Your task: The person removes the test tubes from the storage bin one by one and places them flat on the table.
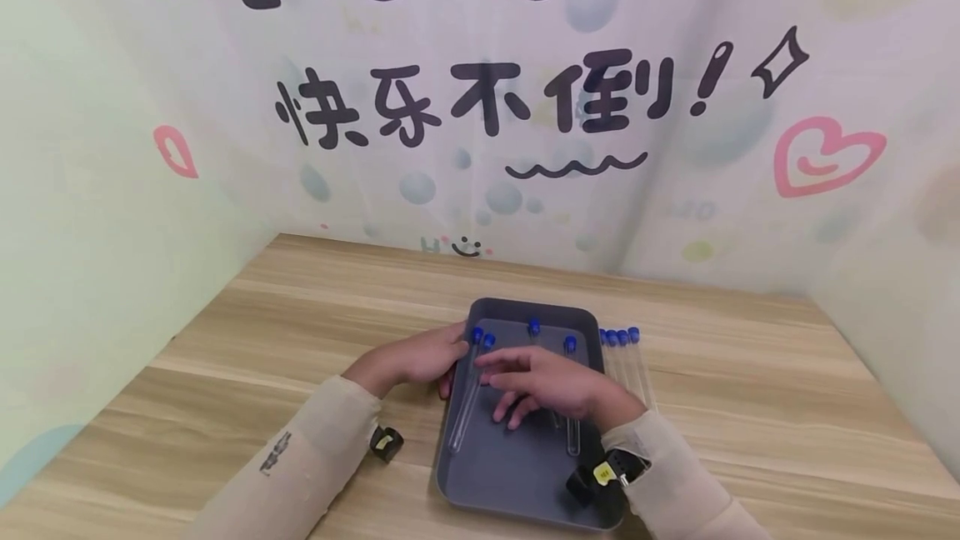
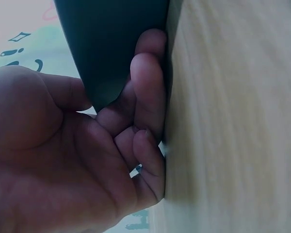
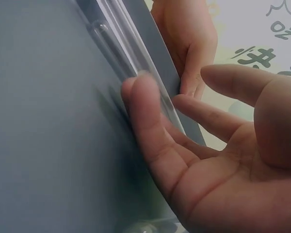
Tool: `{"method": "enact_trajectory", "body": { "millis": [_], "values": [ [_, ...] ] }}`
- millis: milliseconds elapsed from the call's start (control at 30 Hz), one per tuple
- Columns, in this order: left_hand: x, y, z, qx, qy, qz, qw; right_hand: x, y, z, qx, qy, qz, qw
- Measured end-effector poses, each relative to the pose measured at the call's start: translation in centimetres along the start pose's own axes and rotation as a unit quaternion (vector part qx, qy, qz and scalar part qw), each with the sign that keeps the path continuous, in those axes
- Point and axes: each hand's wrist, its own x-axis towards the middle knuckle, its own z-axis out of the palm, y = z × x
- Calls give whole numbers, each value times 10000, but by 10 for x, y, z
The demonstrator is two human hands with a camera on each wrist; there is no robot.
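A dark grey rectangular tray lies on the table, holding clear test tubes with blue caps. Two test tubes lie close together along its left side, another test tube is partly hidden near the middle, and one more test tube lies to the right. My left hand grips the tray's left edge, thumb at the rim and fingers curled low against the side in the left wrist view. Over the tray, my right hand has its fingers loosely bent and spread, fingertips right beside the left tubes.
Just right of the tray, several more blue-capped tubes lie side by side on the wood-grain table. A printed curtain hangs behind the table's far edge. Small black devices are worn at both wrists.
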Motion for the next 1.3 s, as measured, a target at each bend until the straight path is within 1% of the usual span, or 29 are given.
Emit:
{"method": "enact_trajectory", "body": {
  "millis": [200, 400, 633, 767, 1133, 1300],
  "values": [
    [1, -1, 0, 76, 47, 31, 10000, 1, -1, 2, -86, -124, 102, 9998],
    [1, -2, 0, 93, -15, 19, 10000, 2, -1, 5, -33, -353, 194, 9992],
    [2, -3, -2, 115, 6, 82, 9999, 4, -1, 3, -61, -327, 103, 9994],
    [2, -3, -1, 102, -15, 93, 9999, 4, 0, 2, -61, -135, 17, 9999],
    [3, -3, -1, 62, 30, -89, 9999, 6, 2, 0, 16, 465, -305, 9985],
    [2, -2, -1, 38, 38, -107, 9999, 6, 0, -1, 24, 606, -354, 9975]
  ]
}}
